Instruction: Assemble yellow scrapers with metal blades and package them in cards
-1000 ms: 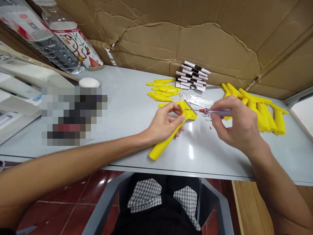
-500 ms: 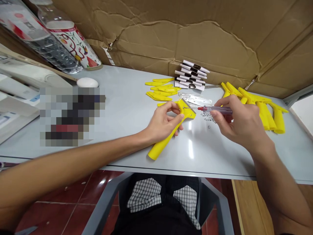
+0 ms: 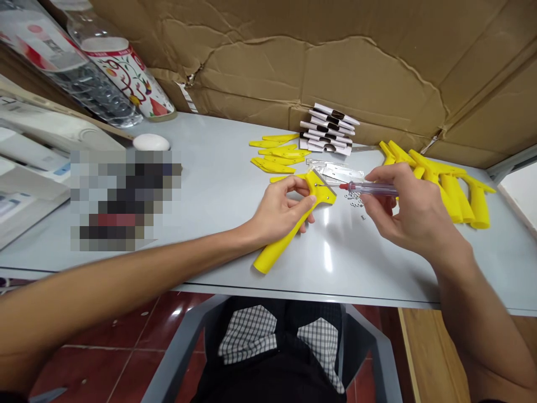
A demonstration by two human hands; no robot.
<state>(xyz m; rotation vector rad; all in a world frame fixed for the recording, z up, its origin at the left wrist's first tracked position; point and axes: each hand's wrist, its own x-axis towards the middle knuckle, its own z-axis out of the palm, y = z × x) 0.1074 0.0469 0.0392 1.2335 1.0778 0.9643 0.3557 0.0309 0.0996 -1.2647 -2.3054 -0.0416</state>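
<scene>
My left hand (image 3: 286, 207) grips a yellow scraper (image 3: 279, 244) by the neck, its handle slanting down toward the front edge of the table. A metal blade edge shows along the scraper's head. In my right hand (image 3: 413, 204) is a screwdriver (image 3: 373, 189) with a clear purplish handle and a red collar. It lies nearly level, its tip at a screw hole in the scraper's head. Small metal nuts or screws (image 3: 356, 200) are scattered below the screwdriver, partly hidden by my right hand. Just behind the scraper lie flat metal blades (image 3: 335, 169).
Yellow plastic pieces (image 3: 279, 152) lie behind my left hand, beside a stack of folded black-and-white papers (image 3: 329, 129). Several yellow scrapers (image 3: 453, 190) rest at the right. Bottles (image 3: 130, 78), a white oval object (image 3: 151, 142) and boxes stand left. Cardboard (image 3: 260, 61) lines the back.
My right hand's fingers have shifted their hold on the screwdriver handle, while its tip stays at the same hole. The left hand and scraper stay put.
</scene>
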